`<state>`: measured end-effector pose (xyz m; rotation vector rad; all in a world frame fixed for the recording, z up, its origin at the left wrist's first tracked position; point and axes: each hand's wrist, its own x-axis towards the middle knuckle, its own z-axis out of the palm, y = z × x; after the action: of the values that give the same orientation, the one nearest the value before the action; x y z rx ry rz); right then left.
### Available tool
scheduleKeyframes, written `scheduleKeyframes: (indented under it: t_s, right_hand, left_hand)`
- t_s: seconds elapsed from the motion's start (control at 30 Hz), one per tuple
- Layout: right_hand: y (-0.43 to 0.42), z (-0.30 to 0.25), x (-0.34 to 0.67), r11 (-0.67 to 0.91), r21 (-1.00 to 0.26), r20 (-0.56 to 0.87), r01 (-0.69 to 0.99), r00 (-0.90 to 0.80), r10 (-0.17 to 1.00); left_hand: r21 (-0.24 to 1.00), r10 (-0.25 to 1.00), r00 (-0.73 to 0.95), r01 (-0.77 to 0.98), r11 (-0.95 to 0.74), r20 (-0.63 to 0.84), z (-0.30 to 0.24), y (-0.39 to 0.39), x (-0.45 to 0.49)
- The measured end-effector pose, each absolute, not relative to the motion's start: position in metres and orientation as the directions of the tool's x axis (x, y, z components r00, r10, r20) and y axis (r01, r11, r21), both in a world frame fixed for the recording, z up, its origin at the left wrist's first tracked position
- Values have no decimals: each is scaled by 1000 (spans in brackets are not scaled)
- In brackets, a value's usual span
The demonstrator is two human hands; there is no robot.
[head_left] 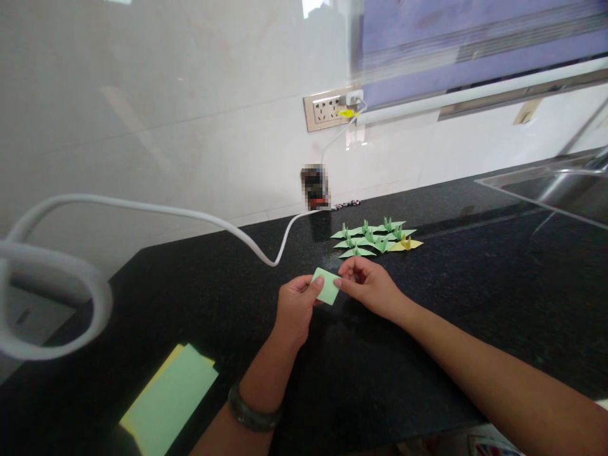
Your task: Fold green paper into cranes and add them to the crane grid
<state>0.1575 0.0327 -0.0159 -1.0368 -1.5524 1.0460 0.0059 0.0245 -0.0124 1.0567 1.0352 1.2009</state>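
Observation:
A small square of folded green paper [329, 288] is held up over the black counter between both hands. My left hand [295, 305] pinches its left corner, thumb on top and fingers behind. At its right corner, my right hand [368, 284] grips the edge between thumb and curled fingers. Just beyond my hands stand several green origami cranes [351, 242] in rows, with one yellow crane [406, 244] at their right end. To the left of my left forearm lies a stack of green and yellow paper sheets [178, 399].
The black stone counter [228, 278] runs along a white tiled wall. A white cable [204, 218] loops in from the left to a phone-like device [315, 187] propped at the wall. Above it is a socket panel [325, 109]. A metal sink [560, 190] is at the far right.

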Motion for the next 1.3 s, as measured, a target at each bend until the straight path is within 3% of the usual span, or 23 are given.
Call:
scheduleKeyframes:
  t_s: [0.1,0.23,0.87,1.3]
  right_hand:
    - [32,-19,156,321,-937,310,141,-95,946]
    - [29,-22,156,373,-887,349,272,-134,927]
    - [24,-19,152,574,-725,596,381,-71,800]
    - [21,-21,156,725,-461,704,512,-287,650]
  left_hand:
    - [962,998,24,-264,66,-62,-13,26,5]
    - [937,997,18,-339,79,-77,-14,26,6]
    - [940,992,106,-326,103,-72,-14,21,10]
    - [941,993,112,-333,64,-28,-11,22,8]
